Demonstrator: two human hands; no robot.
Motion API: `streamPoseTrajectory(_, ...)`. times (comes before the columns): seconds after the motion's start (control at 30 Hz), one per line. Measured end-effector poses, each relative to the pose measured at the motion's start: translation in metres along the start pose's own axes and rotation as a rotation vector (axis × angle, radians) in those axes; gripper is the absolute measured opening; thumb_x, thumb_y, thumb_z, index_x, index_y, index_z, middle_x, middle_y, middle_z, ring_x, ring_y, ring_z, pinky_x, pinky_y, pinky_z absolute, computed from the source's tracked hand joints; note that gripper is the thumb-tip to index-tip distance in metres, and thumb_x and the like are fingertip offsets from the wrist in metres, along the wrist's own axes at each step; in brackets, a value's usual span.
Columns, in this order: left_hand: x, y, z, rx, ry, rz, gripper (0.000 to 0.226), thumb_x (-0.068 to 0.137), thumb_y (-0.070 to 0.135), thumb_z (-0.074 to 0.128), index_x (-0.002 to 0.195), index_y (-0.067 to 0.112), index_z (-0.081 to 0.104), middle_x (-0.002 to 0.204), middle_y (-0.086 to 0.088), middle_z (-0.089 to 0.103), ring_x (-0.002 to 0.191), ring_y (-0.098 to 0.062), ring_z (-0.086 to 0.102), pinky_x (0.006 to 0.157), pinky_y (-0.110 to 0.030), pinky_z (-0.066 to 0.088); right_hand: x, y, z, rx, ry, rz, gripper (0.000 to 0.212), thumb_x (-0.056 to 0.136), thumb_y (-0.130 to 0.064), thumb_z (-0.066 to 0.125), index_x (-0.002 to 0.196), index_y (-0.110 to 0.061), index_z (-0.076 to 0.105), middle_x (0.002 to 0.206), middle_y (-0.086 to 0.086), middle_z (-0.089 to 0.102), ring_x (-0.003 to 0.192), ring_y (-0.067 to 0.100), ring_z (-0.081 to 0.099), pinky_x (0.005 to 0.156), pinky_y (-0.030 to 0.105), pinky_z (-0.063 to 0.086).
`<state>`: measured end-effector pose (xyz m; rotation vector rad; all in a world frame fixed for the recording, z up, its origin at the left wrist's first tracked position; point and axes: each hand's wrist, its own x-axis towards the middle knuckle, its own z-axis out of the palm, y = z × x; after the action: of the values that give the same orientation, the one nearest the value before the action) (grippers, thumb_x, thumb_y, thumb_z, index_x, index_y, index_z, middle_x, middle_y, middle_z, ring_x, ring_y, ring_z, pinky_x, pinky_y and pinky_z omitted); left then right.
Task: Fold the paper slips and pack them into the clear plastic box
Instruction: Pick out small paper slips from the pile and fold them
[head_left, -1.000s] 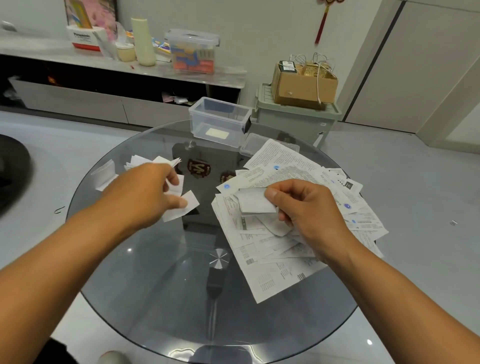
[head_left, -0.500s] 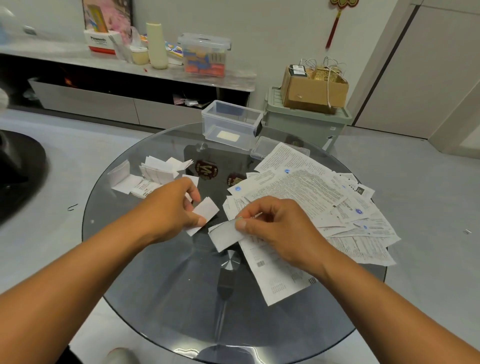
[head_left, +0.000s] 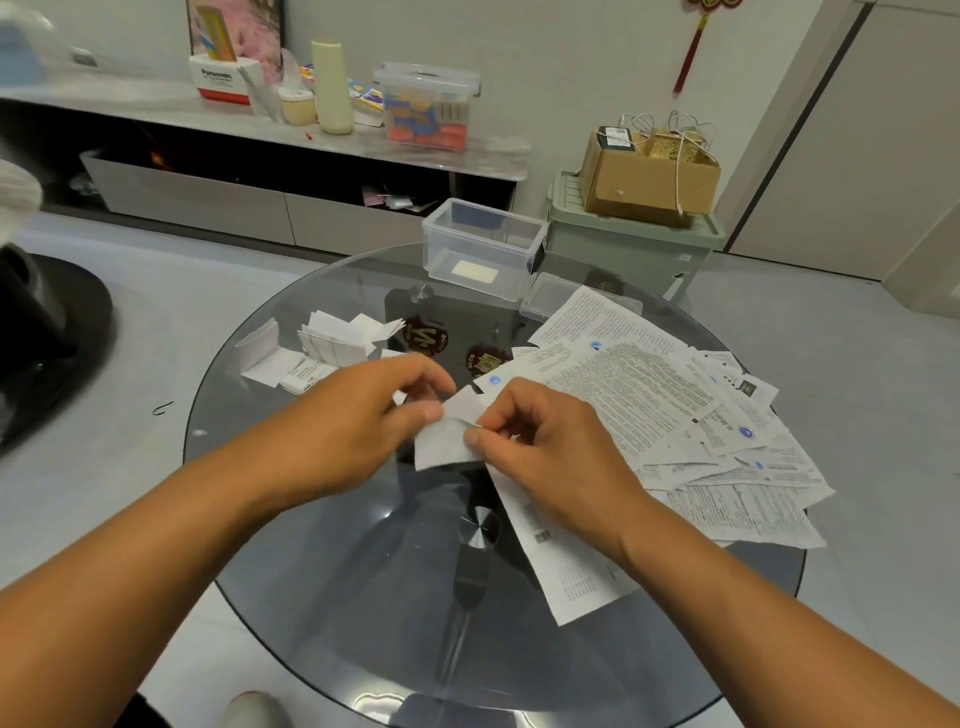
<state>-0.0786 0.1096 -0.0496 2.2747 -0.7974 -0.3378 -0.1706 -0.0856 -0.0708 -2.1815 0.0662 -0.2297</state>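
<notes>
Over the middle of the round glass table both hands meet on one small white paper slip. My left hand pinches its upper left edge between thumb and fingers. My right hand pinches its right edge. A heap of unfolded printed slips spreads under and right of my right hand. A small pile of folded slips lies at the table's left. The clear plastic box stands open at the far edge, with one pale slip on its bottom.
The box's clear lid lies beside it, partly under the papers. A green storage bin carrying a cardboard box stands behind the table. A low shelf with containers runs along the back wall. A dark chair base sits at left.
My right hand lifted a slip off the heap and carried it left to the table's middle. My left hand let go of its earlier small slip and came right to pinch the same paper.
</notes>
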Motion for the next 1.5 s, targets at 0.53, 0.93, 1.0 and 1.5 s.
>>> streamPoseTrajectory(0.53, -0.004, -0.010, 0.025, 0.454, 0.063, 0.214, 0.037, 0.092, 0.007, 0.062, 0.110, 0.039, 0.058, 0.085, 0.013, 0.044, 0.079, -0.010, 0.050, 0.068, -0.034, 0.048, -0.002, 0.010, 0.014, -0.328, -0.045, -0.160, 0.068, 0.098, -0.031, 0.066, 0.150, -0.051, 0.028, 0.122, -0.024, 0.056, 0.093, 0.003, 0.056, 0.088, 0.023, 0.047)
streamPoseTrajectory(0.93, -0.012, -0.005, 0.031, 0.246, 0.079, 0.034, 0.021, 0.092, 0.033, 0.070, 0.100, 0.037, 0.051, 0.098, 0.013, 0.053, 0.087, -0.013, 0.054, 0.076, -0.033, 0.048, -0.001, 0.009, 0.012, -0.420, -0.130, -0.190, 0.022, 0.104, -0.029, 0.055, 0.121, -0.036, 0.067, 0.105, -0.010, 0.069, 0.099, 0.011, 0.059, 0.085, 0.039, 0.049)
streamPoseTrajectory(1.0, -0.012, -0.005, 0.030, 0.222, 0.072, -0.003, 0.027, 0.090, 0.035, 0.073, 0.108, 0.035, 0.052, 0.105, 0.012, 0.052, 0.089, -0.013, 0.055, 0.080, -0.035, 0.049, -0.002, 0.010, 0.015, -0.423, -0.128, -0.228, 0.016, 0.103, -0.029, 0.056, 0.111, -0.032, 0.070, 0.096, -0.009, 0.066, 0.090, 0.011, 0.057, 0.079, 0.039, 0.049)
streamPoseTrajectory(1.5, -0.008, 0.002, 0.027, -0.145, 0.081, 0.029, 0.018, 0.086, 0.021, 0.078, 0.082, 0.034, 0.066, 0.075, 0.015, 0.069, 0.070, -0.002, 0.064, 0.062, -0.015, 0.047, -0.008, 0.010, 0.008, -0.403, 0.047, -0.394, 0.022, 0.106, -0.031, 0.052, 0.126, -0.028, 0.063, 0.103, -0.009, 0.063, 0.092, 0.011, 0.057, 0.075, 0.032, 0.048)
